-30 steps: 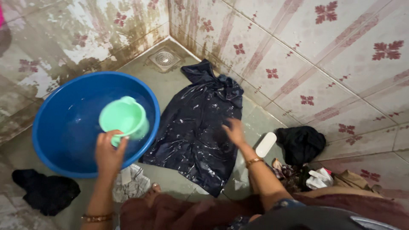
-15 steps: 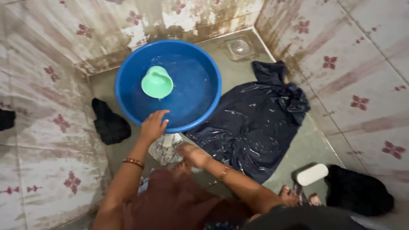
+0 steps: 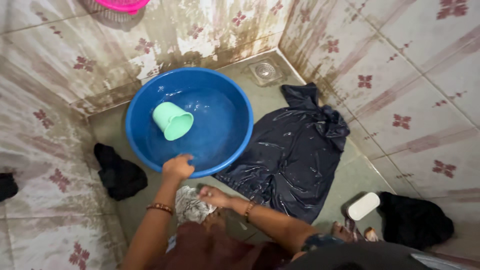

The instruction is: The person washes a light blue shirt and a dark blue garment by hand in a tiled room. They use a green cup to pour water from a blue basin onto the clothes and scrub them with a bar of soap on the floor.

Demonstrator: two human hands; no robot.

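Lowered onto the blue basin [image 3: 137,97] rim, left hand [image 3: 177,167] grips it; right hand [image 3: 212,196] pinches patterned cloth [image 3: 191,206].

Floor drain [image 3: 265,72] in the corner, white soap bar [image 3: 363,206], pink basket [image 3: 124,5] above

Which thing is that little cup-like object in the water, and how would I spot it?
Start at the big round blue plastic basin on the floor by the tiled corner. Floating on its side in the water, toward the left, is the small mint-green plastic mug. It is the only pale green thing there; the left hand grips the basin's near rim below it.
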